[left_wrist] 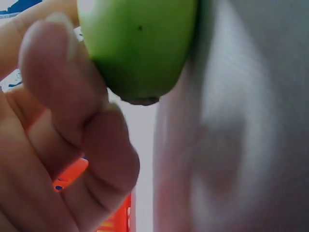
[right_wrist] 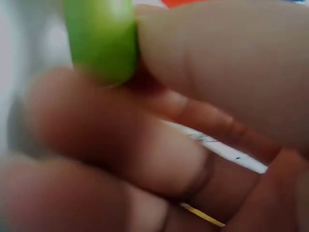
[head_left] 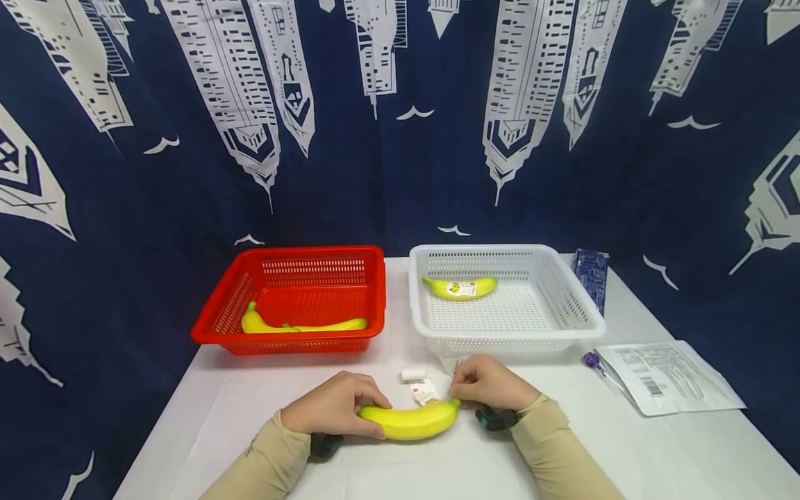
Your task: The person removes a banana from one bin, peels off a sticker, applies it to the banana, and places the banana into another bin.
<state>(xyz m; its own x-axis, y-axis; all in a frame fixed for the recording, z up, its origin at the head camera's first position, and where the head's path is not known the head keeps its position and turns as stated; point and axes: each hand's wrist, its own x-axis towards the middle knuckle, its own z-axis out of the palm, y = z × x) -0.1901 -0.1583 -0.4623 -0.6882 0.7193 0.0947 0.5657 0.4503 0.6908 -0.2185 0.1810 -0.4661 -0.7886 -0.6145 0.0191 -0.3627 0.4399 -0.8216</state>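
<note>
A yellow banana (head_left: 409, 421) lies across the white table in front of me. My left hand (head_left: 340, 406) holds its left end between thumb and fingers. With thumb and fingertips, my right hand (head_left: 494, 383) pinches the stem at the right end. The left wrist view shows the banana's dark blunt tip (left_wrist: 145, 100) beside the fingers, looking greenish there. In the right wrist view the stem end (right_wrist: 101, 43) sits against the thumb, partly hidden by blurred fingers. Just behind the banana lie a printed white label (head_left: 425, 392) and a small white roll (head_left: 412, 373).
A red basket (head_left: 219, 338) with yellow bananas (head_left: 331, 325) stands at the back left. Right of it, a white basket (head_left: 512, 335) holds a labelled banana (head_left: 481, 287). A blue packet (head_left: 592, 278), a purple-headed lollipop (head_left: 591, 360) and a white mailing pouch (head_left: 671, 378) lie on the right.
</note>
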